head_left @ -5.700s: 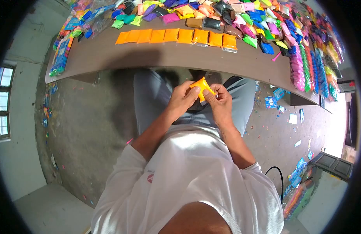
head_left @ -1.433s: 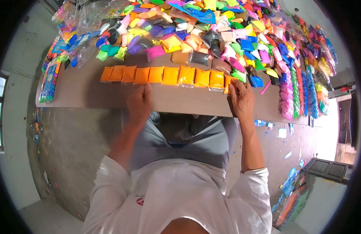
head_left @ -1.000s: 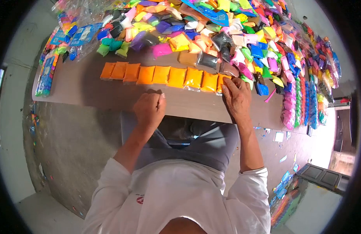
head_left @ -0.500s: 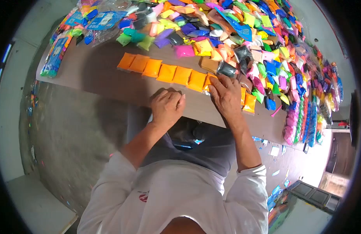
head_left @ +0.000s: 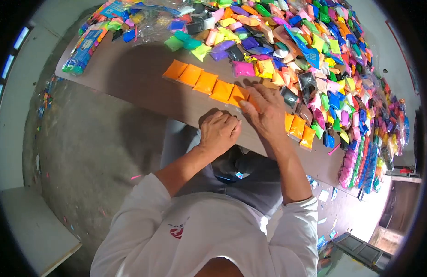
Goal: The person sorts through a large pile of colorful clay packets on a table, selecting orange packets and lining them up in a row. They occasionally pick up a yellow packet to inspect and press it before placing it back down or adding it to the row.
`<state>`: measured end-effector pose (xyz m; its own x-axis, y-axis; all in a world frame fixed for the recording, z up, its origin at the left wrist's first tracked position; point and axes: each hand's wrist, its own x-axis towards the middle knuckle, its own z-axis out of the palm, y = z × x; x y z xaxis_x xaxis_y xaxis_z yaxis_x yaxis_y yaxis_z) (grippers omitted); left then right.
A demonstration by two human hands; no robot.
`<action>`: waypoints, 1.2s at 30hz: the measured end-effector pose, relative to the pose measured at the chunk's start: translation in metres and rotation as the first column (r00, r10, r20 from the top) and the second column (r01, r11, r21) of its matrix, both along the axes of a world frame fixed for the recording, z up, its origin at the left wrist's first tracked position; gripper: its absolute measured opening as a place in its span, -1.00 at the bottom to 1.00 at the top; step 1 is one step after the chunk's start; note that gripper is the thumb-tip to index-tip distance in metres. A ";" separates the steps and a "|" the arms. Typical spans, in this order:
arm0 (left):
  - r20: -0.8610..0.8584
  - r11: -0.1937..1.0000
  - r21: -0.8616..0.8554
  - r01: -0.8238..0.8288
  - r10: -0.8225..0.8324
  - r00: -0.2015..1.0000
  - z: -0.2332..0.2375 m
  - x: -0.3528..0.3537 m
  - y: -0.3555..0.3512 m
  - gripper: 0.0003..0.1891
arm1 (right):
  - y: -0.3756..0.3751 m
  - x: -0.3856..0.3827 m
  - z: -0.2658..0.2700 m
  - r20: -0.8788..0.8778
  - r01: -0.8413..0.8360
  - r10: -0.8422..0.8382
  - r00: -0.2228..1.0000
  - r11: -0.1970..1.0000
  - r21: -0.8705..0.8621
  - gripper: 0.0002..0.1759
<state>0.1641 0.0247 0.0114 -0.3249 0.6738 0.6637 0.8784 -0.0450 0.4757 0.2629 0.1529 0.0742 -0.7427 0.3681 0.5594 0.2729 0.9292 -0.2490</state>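
Observation:
A row of flat orange packets (head_left: 205,82) lies on the brown table, running slantwise from upper left to lower right. My right hand (head_left: 267,108) rests over the middle of this row, its fingers stretched out and touching packets. Part of the row is hidden beneath it; more orange packets (head_left: 297,126) show on its right side. At the table's near edge my left hand (head_left: 219,131) is closed in a loose fist, apart from the packets, with nothing visible sticking out of it. Its palm side is hidden.
A big heap of small colourful packets (head_left: 273,41) covers the far and right side of the table (head_left: 144,69). Bundled strips of packets (head_left: 356,161) lie at the right end. A blue-labelled bag (head_left: 84,48) sits at the left end. Scraps litter the floor.
My right hand has moved left along the row, uncovering another packet on its right. The whole view has shifted and tilted. My left hand remains closed near the table edge.

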 end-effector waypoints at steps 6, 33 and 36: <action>0.026 1.000 0.027 0.000 0.000 1.000 0.000 0.000 -0.001 -0.79 | 0.004 -0.014 -0.026 0.064 -0.088 0.087 0.994 0.996 0.023 -0.61; 0.001 0.996 -0.095 0.002 -0.002 1.000 -0.010 0.000 -0.004 -0.84 | -0.004 -0.150 -0.052 0.224 -0.301 0.274 0.935 0.949 0.095 -0.34; -0.019 0.999 -0.047 0.006 -0.007 1.000 -0.005 0.000 -0.003 -0.87 | -0.006 -0.144 -0.041 0.192 -0.315 0.304 0.933 0.949 0.027 -0.37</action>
<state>0.1638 0.0214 0.0065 -0.3081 0.7062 0.6375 0.8873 -0.0284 0.4602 0.1184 0.1471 0.0329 -0.9061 0.0754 0.4164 0.0055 0.9860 -0.1665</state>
